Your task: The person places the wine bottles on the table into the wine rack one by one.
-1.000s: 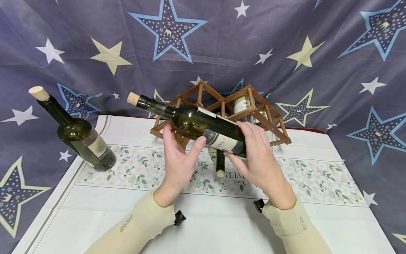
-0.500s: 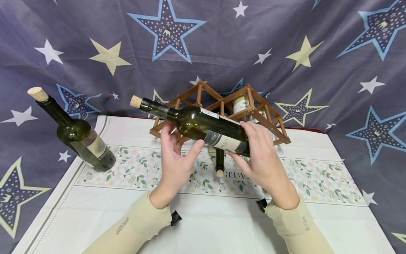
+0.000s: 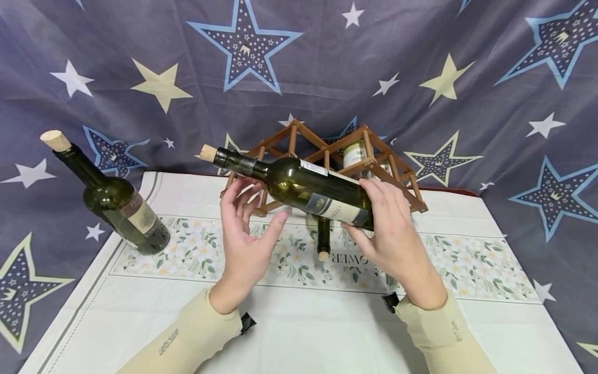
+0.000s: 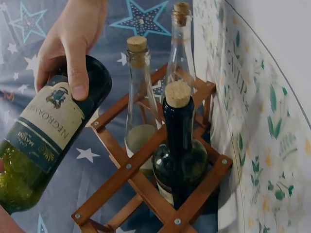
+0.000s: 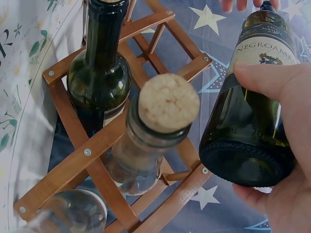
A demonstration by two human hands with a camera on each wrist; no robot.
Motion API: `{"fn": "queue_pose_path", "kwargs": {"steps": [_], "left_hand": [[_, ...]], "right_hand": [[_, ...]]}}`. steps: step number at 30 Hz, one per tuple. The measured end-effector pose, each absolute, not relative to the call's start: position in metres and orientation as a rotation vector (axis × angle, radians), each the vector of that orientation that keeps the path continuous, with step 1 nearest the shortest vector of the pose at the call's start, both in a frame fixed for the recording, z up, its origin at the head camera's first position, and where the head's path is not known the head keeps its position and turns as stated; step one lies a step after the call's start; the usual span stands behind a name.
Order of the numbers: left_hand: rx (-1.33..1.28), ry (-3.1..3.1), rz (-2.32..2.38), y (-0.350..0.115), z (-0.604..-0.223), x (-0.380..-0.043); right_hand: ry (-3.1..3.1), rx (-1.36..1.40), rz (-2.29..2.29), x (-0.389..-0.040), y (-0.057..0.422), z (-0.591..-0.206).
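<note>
A corked dark green wine bottle with a cream and blue label lies aslant above the wooden wine rack, neck up to the left. My right hand grips it near the base, the thumb on the label in the right wrist view. Under the neck, my left hand is spread, fingers close to the glass and thumb apart from it. The rack holds another corked green bottle and corked clear glass bottles, their necks toward me.
A further corked green bottle stands on the left of the white tablecloth, which has a floral band. Behind the rack hangs a grey star-print curtain.
The held bottle has shifted slightly right and down with my right hand. My left hand has moved left, its thumb coming away from the bottle and its fingers spreading.
</note>
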State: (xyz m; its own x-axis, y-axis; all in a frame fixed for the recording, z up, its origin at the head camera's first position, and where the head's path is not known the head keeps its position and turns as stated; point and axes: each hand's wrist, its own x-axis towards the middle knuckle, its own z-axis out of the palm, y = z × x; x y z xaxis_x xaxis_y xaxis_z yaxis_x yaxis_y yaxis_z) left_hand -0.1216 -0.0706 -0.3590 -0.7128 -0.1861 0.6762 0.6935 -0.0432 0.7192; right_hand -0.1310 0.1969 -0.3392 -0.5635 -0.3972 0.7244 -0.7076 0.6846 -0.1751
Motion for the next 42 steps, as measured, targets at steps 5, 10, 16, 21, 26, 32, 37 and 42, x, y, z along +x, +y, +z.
{"fn": "queue_pose_path", "kwargs": {"steps": [5,10,16,21,26,32,37,42], "left_hand": [[-0.537,-1.624,-1.757,-0.078,-0.362,-0.120],[-0.535,-1.626,-1.659,-0.085,-0.364,-0.120],[-0.570,-1.590,-1.489,-0.091,-0.362,-0.120],[-0.560,-1.572,-1.253,-0.096,-0.357,-0.122],[-0.570,-1.554,-1.057,-0.102,-0.353,-0.123],[-0.672,-1.585,-0.906,-0.110,-0.347,-0.126],[-0.716,-1.673,-0.794,-0.116,-0.347,-0.127],[-0.766,-1.745,-0.713,-0.120,-0.348,-0.128]], "right_hand": [[-2.230,0.843,0.572,-0.131,0.201,-0.339],[-2.228,0.836,0.555,-0.130,0.205,-0.338],[-2.221,0.833,0.540,-0.129,0.209,-0.338],[-2.239,0.840,0.506,-0.128,0.212,-0.337],[-2.264,0.825,0.467,-0.125,0.214,-0.337],[-2.251,0.829,0.442,-0.122,0.215,-0.337],[-2.236,0.852,0.392,-0.120,0.217,-0.337],[-2.217,0.868,0.362,-0.119,0.217,-0.337]]}}
